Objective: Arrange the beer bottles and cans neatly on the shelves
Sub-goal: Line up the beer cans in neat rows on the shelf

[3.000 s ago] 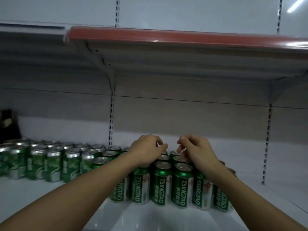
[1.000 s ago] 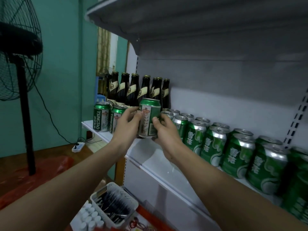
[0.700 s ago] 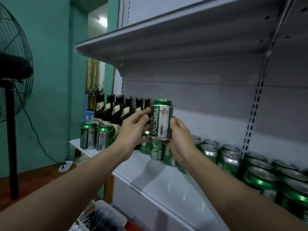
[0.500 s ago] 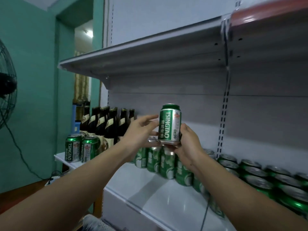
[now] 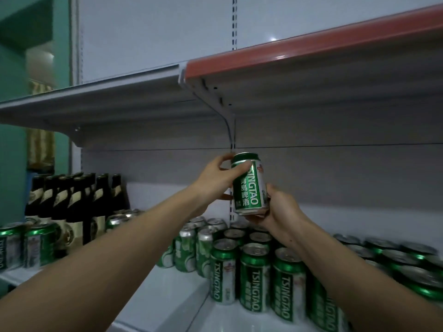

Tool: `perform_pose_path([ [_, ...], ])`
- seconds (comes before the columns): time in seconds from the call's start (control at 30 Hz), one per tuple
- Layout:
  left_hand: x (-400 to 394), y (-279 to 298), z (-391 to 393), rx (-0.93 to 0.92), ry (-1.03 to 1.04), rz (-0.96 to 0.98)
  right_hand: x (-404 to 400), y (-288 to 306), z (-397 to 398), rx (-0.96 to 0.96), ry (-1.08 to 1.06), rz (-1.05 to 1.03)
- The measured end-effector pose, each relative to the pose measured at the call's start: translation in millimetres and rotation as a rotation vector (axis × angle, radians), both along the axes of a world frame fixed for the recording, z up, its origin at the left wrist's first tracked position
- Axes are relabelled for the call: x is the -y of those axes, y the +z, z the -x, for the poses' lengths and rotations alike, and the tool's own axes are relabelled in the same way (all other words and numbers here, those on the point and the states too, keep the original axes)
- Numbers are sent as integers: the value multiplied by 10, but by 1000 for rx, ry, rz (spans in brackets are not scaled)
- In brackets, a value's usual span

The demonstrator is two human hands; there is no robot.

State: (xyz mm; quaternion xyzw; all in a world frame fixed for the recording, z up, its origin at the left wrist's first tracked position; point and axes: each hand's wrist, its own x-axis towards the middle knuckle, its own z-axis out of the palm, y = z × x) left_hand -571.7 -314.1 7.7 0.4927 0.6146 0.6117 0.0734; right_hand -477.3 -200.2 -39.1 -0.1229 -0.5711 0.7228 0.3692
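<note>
Two hands held one green Tsingtao can [image 5: 249,183] in the head view, lifted clear above the cans standing on the lower shelf [image 5: 167,293]. Our left hand [image 5: 217,178] curled round the can's upper left side, fingers [image 5: 242,169] wrapped over its front near the rim. Our right hand [image 5: 278,209] cupped the can's base from below and to the right, thumb against its lower right wall. The can tilted slightly, its top leaning left. Directly below the can stood a block of Tsingtao cans [image 5: 254,279], labels facing us. Left of the can and farther back, a row of dark beer bottles [image 5: 76,202] stood on the same shelf. Above the can hung the upper shelf [image 5: 119,97], its right section edged with a red strip [image 5: 311,46].
</note>
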Motion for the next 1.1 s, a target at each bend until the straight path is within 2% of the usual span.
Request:
perform_pose_path([
  [0.17,-523,54,-498,-67,-74,-15,-453,-16,-582,-32,-62,-47],
  [0.4,-1317,-32,-1241,-53,-185,-97,-1185,-63,-1604,-57,-71,-269],
  [0.57,-1994,-185,-1787,-17,-287,-127,-1752,-233,-2233,-23,-275,-421],
  [0.77,-2767,-408,-2387,-42,-447,-40,-2335,-659,-2893,-87,-478,-404],
  [0.9,-3096,-634,-2581,-152,-395,49,-2555,-889,-3110,67,-571,-421],
  [1.1,-3242,-878,-2545,-368,-325,138,-2723,-1029,-3179,332,-555,-374],
])
